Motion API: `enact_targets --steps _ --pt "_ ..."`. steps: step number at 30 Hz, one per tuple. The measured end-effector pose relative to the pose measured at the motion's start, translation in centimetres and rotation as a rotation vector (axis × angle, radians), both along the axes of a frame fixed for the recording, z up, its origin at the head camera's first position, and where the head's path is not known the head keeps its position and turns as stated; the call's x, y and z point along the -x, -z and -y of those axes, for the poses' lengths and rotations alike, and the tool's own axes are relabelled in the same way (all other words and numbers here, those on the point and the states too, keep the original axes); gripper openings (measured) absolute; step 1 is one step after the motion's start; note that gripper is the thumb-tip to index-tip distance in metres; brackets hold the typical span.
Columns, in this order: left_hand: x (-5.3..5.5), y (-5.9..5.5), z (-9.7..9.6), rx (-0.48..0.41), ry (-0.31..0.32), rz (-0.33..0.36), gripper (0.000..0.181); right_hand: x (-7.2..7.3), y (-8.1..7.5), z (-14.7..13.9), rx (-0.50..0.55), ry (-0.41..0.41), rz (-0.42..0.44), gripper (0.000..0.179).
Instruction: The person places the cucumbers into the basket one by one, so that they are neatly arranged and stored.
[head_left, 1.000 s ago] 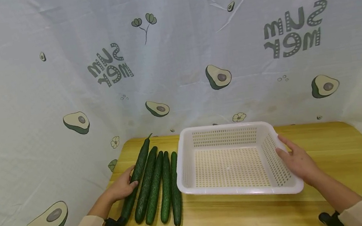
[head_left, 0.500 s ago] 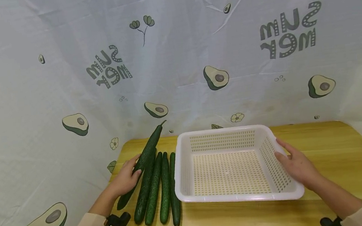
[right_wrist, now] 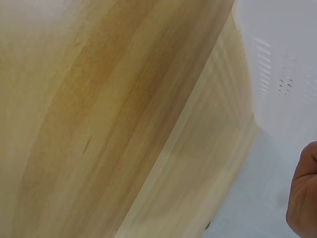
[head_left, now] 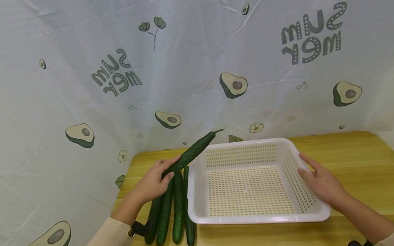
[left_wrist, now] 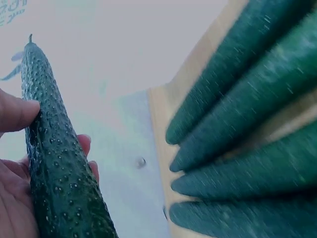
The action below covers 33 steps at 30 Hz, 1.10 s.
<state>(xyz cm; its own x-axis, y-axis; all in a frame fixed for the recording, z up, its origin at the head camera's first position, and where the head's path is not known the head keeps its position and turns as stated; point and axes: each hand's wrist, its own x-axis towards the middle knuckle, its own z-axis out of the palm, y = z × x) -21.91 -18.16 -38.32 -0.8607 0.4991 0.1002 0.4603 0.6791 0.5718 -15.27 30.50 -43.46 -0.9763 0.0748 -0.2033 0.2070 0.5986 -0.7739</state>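
The hands are well apart, with a white plastic basket [head_left: 259, 220] sitting between them. Left hand [head_left: 154, 182] has a solid grip on one cucumber [head_left: 194, 148], thumb on one side and fingertips on the other, with the stem end sticking out past the fingers, up and toward the right hand's side. From the head camera it overlaps the basket's far corner nearest the left hand. Right hand [head_left: 320, 180] is holding the basket by the rim on its own side, thumb over the inside.

Four other cucumbers [head_left: 165, 216] lie side by side on the wooden worktop [head_left: 247, 243], below the left hand and just left of the basket. Beyond both hands hangs a pale cloth [head_left: 189, 59] with avocado prints and backwards "summer" lettering, fwiw.
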Motion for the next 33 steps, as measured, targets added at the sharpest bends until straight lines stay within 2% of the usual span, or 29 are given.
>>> enact_targets --steps 8,12,16,26,33 --pt "0.5 -1.0 -3.2 0.034 0.104 0.022 0.055 -0.3 0.1 0.4 -0.02 0.013 0.007 0.072" --pt "1.0 -1.5 -4.7 0.057 0.145 0.005 0.054 -0.3 0.2 0.4 -0.014 0.016 0.01 0.072" --pt "1.5 -1.6 -6.1 0.087 0.185 -0.019 0.053 -0.5 0.1 0.5 -0.002 0.019 0.006 0.071" --pt "2.8 -2.0 -9.3 0.155 0.27 -0.003 0.05 -0.7 0.0 0.4 -0.007 0.025 -0.002 0.071" --pt "3.7 -1.8 -11.8 0.229 0.332 -0.032 0.048 -0.7 -0.1 0.4 -0.015 0.029 -0.002 0.072"
